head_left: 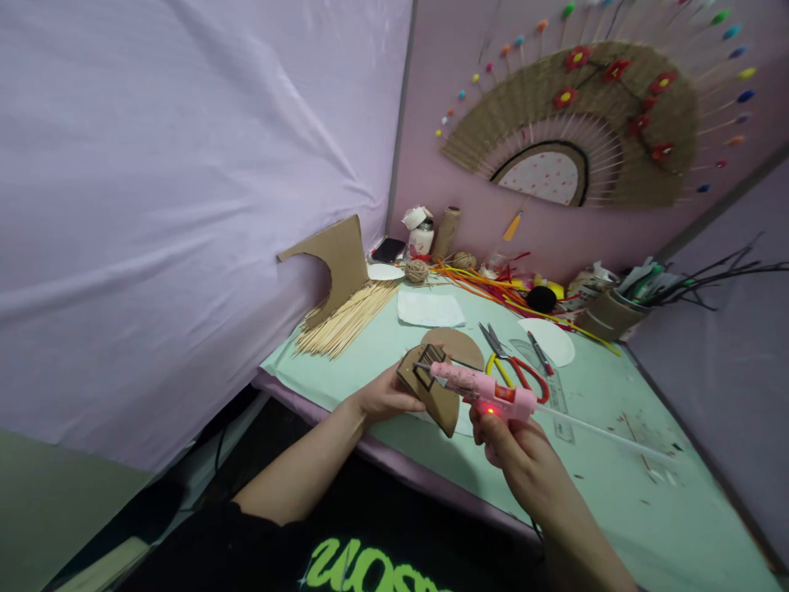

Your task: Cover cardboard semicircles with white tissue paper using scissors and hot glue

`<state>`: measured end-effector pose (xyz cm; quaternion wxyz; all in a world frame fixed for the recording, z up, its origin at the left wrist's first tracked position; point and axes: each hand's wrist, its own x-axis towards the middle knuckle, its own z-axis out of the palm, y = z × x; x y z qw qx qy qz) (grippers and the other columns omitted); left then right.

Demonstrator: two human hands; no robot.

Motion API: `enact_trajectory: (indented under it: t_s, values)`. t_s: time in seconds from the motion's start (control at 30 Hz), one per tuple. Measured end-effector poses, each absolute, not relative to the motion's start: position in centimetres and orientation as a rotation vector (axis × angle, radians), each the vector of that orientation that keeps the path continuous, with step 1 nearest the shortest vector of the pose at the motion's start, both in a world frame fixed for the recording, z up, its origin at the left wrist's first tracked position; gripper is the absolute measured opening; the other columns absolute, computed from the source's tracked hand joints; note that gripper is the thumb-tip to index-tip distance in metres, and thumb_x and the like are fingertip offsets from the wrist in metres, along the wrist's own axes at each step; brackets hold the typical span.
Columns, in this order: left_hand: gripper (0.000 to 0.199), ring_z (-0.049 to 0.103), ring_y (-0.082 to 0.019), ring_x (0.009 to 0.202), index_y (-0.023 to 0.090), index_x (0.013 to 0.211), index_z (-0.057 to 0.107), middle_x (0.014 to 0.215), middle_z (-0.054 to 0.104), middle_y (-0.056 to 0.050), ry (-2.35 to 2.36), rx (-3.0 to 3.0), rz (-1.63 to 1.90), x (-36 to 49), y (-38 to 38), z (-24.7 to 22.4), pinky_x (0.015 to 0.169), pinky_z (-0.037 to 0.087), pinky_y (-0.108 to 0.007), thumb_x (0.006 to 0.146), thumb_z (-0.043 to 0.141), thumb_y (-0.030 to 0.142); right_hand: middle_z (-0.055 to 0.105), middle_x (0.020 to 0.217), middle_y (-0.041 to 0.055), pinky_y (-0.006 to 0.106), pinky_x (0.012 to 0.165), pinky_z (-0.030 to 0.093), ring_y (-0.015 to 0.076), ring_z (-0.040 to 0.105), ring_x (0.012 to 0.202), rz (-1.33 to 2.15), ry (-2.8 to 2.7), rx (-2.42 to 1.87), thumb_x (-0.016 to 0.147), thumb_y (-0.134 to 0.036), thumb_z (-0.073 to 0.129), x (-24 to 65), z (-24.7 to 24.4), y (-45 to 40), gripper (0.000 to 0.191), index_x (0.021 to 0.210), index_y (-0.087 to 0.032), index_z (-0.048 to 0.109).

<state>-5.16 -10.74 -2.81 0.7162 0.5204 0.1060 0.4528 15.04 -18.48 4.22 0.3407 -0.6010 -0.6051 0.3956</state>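
Head view: I read the left hand [391, 396] with fingers closed around a brown cardboard piece [440, 404], smooth-faced, curved along one edge, with dark slatted bars at its upper end. The piece sits above the near edge of the pale green tabletop [616, 514]. I read the right hand [521, 450] with fingers wrapped around the grip of a pink plastic glue gun [465, 381], red indicator lit; a translucent glue stick [607, 433] extends from its rear. The nozzle meets the bars visually; I cannot confirm contact. Beyond: flat, round-edged cardboard [461, 345], red-handled scissors [531, 378], slender wooden sticks [342, 325], and a coarse twine ball [417, 272].
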Motion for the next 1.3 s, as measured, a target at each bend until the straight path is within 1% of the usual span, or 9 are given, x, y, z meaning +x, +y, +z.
enact_trajectory:
  t_s: [0.17, 0.37, 0.53, 0.6, 0.77, 0.9, 1.0, 1.17, 1.3]
  values:
    - [0.092, 0.042, -0.035, 0.138, 0.025, 0.145, 0.044, 0.149, 0.047, -0.016, 0.244, 1.166, 0.995, -5.2, -10.7, -3.1, 0.112, 0.033, -0.051, 0.062, 0.086, 0.025, 0.056, 0.064, 0.0050, 0.030, 0.052, 0.037, 0.0164, 0.046, 0.057, 1.056, -1.530, -1.575, 0.073, -0.082, 0.047, 15.2, 4.0, -18.2, 0.064, 0.066, -0.019, 0.058]
    - [0.090, 0.043, -0.036, 0.136, 0.026, 0.144, 0.046, 0.147, 0.048, -0.015, 0.241, 1.168, 1.000, -5.2, -10.7, -3.2, 0.112, 0.032, -0.050, 0.063, 0.086, 0.025, 0.055, 0.063, 0.0038, 0.029, 0.053, 0.037, 0.0158, 0.046, 0.057, 1.055, -1.507, -1.604, 0.075, -0.080, 0.047, 15.5, 3.8, -18.0, 0.062, 0.066, -0.019, 0.056]
    - [0.085, 0.046, -0.034, 0.134, 0.028, 0.141, 0.050, 0.145, 0.051, -0.011, 0.226, 1.151, 1.016, -5.3, -10.8, -3.1, 0.110, 0.035, -0.045, 0.063, 0.084, 0.021, 0.051, 0.062, 0.0015, 0.028, 0.052, 0.037, 0.0143, 0.045, 0.056, 1.081, -1.480, -1.589, 0.077, -0.079, 0.046, 15.9, 3.4, -17.8, 0.062, 0.068, -0.018, 0.054]
    - [0.085, 0.047, -0.034, 0.133, 0.027, 0.140, 0.051, 0.144, 0.052, -0.011, 0.234, 1.144, 1.021, -5.2, -10.9, -3.0, 0.109, 0.036, -0.045, 0.062, 0.085, 0.021, 0.050, 0.063, 0.0010, 0.027, 0.051, 0.037, 0.0137, 0.044, 0.056, 1.120, -1.445, -1.559, 0.078, -0.078, 0.047, 16.0, 3.4, -17.7, 0.061, 0.072, -0.018, 0.056]
    - [0.085, 0.051, -0.033, 0.130, 0.026, 0.141, 0.050, 0.141, 0.055, -0.012, 0.234, 1.122, 1.009, -5.2, -10.9, -2.9, 0.107, 0.038, -0.046, 0.063, 0.084, 0.020, 0.058, 0.074, 0.0038, 0.025, 0.053, 0.039, 0.0142, 0.048, 0.062, 1.167, -1.396, -1.488, 0.080, -0.071, 0.053, 16.3, 3.4, -17.6, 0.059, 0.093, -0.015, 0.065]
    - [0.083, 0.052, -0.032, 0.129, 0.028, 0.140, 0.051, 0.141, 0.055, -0.011, 0.211, 1.120, 1.003, -5.2, -11.0, -2.8, 0.107, 0.039, -0.044, 0.065, 0.083, 0.018, 0.059, 0.075, 0.0035, 0.024, 0.052, 0.039, 0.0136, 0.048, 0.062, 1.174, -1.387, -1.476, 0.081, -0.068, 0.056, 16.4, 3.3, -17.6, 0.056, 0.098, -0.016, 0.067]
    - [0.082, 0.053, -0.032, 0.128, 0.028, 0.140, 0.051, 0.139, 0.057, -0.012, 0.206, 1.119, 0.993, -5.2, -11.0, -2.8, 0.107, 0.038, -0.045, 0.065, 0.083, 0.019, 0.058, 0.076, 0.0033, 0.024, 0.052, 0.039, 0.0131, 0.048, 0.062, 1.170, -1.366, -1.480, 0.081, -0.068, 0.057, 16.4, 3.2, -17.7, 0.055, 0.096, -0.016, 0.068]
    - [0.084, 0.050, -0.033, 0.131, 0.028, 0.142, 0.049, 0.144, 0.053, -0.012, 0.206, 1.133, 1.000, -5.2, -11.0, -2.9, 0.109, 0.036, -0.046, 0.065, 0.083, 0.021, 0.054, 0.071, 0.0021, 0.024, 0.050, 0.039, 0.0121, 0.047, 0.058, 1.135, -1.325, -1.530, 0.079, -0.072, 0.055, 16.4, 3.2, -17.7, 0.058, 0.086, -0.015, 0.066]
    - [0.087, 0.050, -0.033, 0.130, 0.027, 0.144, 0.046, 0.142, 0.054, -0.014, 0.207, 1.147, 1.003, -5.1, -10.9, -2.8, 0.109, 0.036, -0.047, 0.065, 0.083, 0.022, 0.052, 0.068, 0.0010, 0.024, 0.048, 0.038, 0.0116, 0.045, 0.055, 1.111, -1.306, -1.583, 0.078, -0.074, 0.053, 16.4, 3.0, -17.7, 0.060, 0.084, -0.016, 0.065]
